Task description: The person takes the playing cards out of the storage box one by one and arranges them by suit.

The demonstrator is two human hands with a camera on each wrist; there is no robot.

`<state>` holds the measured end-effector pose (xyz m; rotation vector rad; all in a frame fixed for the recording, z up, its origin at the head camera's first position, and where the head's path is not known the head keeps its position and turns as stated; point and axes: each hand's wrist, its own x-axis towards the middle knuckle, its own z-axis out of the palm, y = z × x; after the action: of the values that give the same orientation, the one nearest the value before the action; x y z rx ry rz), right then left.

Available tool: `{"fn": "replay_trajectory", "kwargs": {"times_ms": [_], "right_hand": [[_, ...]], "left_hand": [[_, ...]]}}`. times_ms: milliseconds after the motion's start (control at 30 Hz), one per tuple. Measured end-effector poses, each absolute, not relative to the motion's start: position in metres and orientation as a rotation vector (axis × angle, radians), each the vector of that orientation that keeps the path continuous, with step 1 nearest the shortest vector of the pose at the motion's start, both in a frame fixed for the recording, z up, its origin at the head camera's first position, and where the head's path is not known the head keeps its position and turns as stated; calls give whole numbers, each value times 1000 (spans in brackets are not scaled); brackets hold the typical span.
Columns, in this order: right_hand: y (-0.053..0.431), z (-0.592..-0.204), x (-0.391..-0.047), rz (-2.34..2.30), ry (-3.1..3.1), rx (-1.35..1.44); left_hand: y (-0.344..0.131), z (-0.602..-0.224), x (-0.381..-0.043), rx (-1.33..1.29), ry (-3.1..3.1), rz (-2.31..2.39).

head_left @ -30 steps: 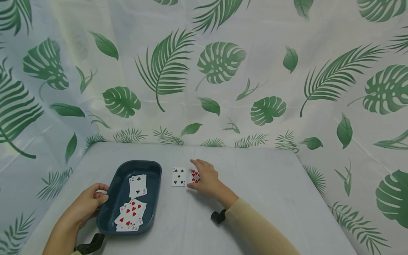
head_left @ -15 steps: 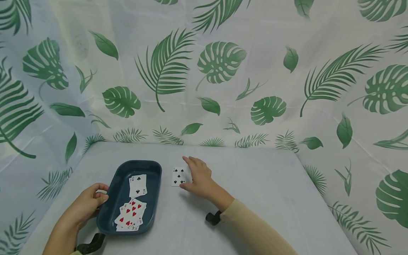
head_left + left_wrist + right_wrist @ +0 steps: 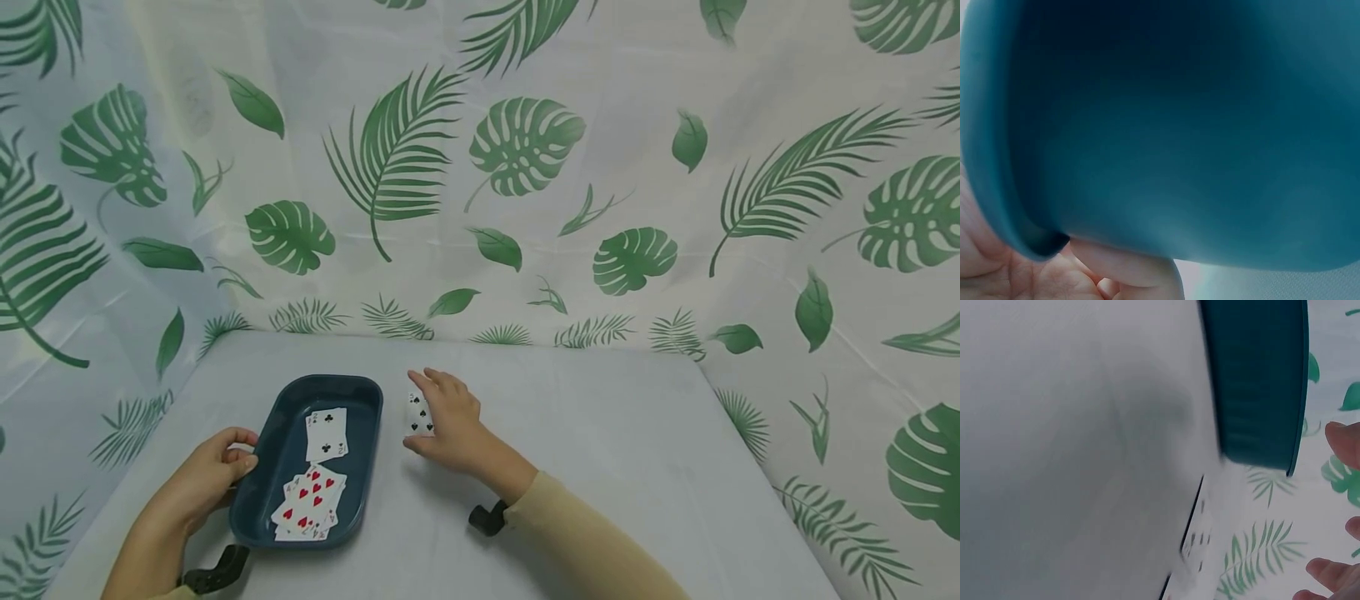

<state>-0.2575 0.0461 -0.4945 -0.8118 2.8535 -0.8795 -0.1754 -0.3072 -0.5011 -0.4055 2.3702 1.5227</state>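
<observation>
A dark blue tray [image 3: 371,467] stands left of the middle, its left rim held by my left hand [image 3: 213,467] between thumb and fingers. In the left wrist view, the fingers [image 3: 1129,265] lie against the tray wall [image 3: 1179,175]. Inside the tray are a club card [image 3: 327,435] in the upper half and an overlapping pile topped by a heart card [image 3: 313,500]. My right hand [image 3: 453,425], fingers spread, is over a spade card [image 3: 417,415], partly covering it; the heart card beside it is hidden. The right wrist view shows its fingertips [image 3: 1325,572] apart from the cards on the table.
A white cloth covers the table [image 3: 600,450]. Behind and at both sides hangs a white curtain [image 3: 540,242] with green leaf prints. A black wrist mount [image 3: 487,518] sits under the right forearm, another [image 3: 217,571] at the left wrist.
My right hand has moved left from over the heart card to over the spade card. The left hand keeps its hold on the tray. The view has shifted slightly.
</observation>
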Motion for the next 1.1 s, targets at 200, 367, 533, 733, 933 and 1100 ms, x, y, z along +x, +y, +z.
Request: {"fn": "replay_trajectory", "kwargs": {"times_ms": [200,367,533,733,933,1100], "right_hand": [[33,-490,-251,-847,2857,-862],[19,-488,-244,-802,2862,-908],[4,-485,-238,-832,2828,-954],[-10,-484,-233,-827,2790,-1004],[-21,-488,-230,-824,2764,-1067],[-33,-489,-228,-831,2734,-1111]], "left_hand": [[-307,-502,-176,-401,2351,1544],[-309,-503,-175,-411,2335,1561],[-309,-503,-175,-404,2341,1565],[-309,-503,-176,-404,2338,1573],[-307,-502,-174,-401,2331,1587],[-307,-502,-175,-394,2347,1572]]}}
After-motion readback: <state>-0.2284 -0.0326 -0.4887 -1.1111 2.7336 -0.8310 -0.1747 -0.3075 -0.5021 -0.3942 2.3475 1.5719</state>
